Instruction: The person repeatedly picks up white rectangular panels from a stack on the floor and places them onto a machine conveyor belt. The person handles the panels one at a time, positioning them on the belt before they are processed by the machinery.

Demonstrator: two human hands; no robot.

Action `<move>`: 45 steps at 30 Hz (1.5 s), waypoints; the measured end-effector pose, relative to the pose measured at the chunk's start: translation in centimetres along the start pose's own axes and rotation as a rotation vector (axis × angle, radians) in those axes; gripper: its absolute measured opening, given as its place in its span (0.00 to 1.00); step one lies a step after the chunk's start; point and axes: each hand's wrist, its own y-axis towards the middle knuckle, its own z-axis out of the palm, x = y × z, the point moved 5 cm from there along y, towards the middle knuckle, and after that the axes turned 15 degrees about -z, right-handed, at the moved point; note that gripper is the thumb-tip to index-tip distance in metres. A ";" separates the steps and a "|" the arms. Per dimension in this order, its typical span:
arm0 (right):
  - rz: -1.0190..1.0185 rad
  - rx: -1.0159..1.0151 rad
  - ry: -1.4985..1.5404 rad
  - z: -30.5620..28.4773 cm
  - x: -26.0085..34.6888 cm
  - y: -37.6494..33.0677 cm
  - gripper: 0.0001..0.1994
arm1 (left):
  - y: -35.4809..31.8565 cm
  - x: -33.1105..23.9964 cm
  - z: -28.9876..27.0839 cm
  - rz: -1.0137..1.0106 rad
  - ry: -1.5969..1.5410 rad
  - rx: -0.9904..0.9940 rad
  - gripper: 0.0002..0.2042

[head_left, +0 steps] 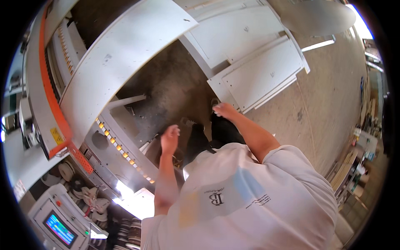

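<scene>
Right hand is resting on the near corner of the stack of white panels lying on the floor; whether its grip is clenched cannot be told. Left hand is hanging released, holding nothing, between that stack and the edge-banding machine, which is carrying a long white panel.
</scene>
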 end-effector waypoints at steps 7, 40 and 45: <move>0.501 -0.392 0.363 -4.6 -23.3 -11.5 0.25 | -3.5 6.5 7.8 -0.144 0.404 0.348 0.14; 0.232 -0.444 1.296 -4.9 -9.6 -9.2 0.31 | 8.1 -12.1 25.5 -0.459 -0.300 0.498 0.19; 0.183 0.012 1.221 -1.9 -4.9 -10.8 0.32 | 7.1 -10.6 22.3 -0.535 -0.435 0.334 0.19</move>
